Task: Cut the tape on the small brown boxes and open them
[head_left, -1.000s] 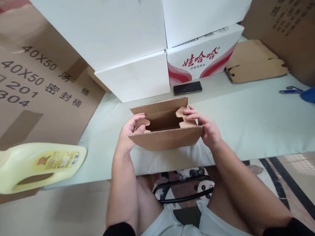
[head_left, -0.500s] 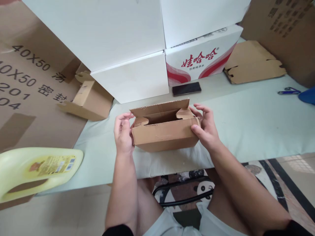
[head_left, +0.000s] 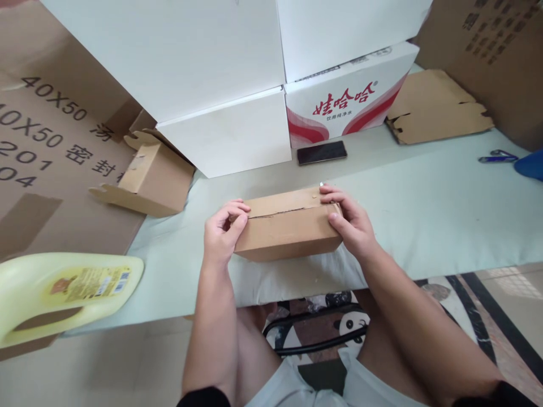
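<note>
Cardboard box [head_left: 288, 226] is resting on the pale green cloth [head_left: 424, 215] in front of the person, long side facing the wearer, its two top flaps lying folded over and meeting along an uneven seam. It is sitting directly between the two hands, which are grasping it at opposite ends. The left hand [head_left: 224, 230] is gripping the left end, thumb and fingers pressing at the top edge; the right hand [head_left: 353, 225] is holding the right end, its thumb lying on the near flap and its fingers reaching over the far one. Beyond the box, a phone [head_left: 322, 153] is lying just in front of a red-and-white carton [head_left: 344, 110]. To the left, an open carton [head_left: 163, 175] is standing near a white box [head_left: 229, 135]. Nearer the wearer, a pale yellow bottle [head_left: 102, 282] is occupying the left side.
</note>
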Demonstrator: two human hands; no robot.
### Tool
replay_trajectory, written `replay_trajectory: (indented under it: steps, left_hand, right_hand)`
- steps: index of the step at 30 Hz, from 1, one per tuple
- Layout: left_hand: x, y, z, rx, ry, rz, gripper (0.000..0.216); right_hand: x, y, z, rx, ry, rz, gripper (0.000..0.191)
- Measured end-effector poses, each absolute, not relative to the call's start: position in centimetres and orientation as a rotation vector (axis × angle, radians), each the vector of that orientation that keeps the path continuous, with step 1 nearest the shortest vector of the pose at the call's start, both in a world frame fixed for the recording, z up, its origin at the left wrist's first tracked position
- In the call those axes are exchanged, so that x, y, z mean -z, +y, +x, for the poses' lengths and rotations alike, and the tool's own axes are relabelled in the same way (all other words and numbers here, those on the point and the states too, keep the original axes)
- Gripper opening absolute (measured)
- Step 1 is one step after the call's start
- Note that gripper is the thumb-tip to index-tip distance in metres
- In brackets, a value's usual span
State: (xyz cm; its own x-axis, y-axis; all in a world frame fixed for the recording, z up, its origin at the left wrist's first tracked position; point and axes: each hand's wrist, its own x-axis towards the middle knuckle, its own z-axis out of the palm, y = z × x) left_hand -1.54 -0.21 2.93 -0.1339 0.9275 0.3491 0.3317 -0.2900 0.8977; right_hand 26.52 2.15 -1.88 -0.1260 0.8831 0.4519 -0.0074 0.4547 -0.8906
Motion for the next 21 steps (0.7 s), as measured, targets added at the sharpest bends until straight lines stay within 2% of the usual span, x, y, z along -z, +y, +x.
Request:
replay_trajectory:
  steps: [6, 11, 21]
  left_hand:
    - [-3.9, -0.7, -2.0, -1.208, 1.499, 1.727, 0.014]
    - [-4.9, -1.6, -1.5, -0.985, 1.561, 1.864, 0.023]
    - [-6.4, -2.5, 0.5, -0.406, 1.775, 2.144, 0.059]
  right_hand:
    - [1.9, 2.0, 26.6, -0.959, -1.483, -0.791, 0.02]
    - [2.2, 2.0, 26.5, -0.952, -1.506, -0.752, 0.014]
    - [1.7, 2.0, 26.7, -0.967, -1.547, -0.766, 0.023]
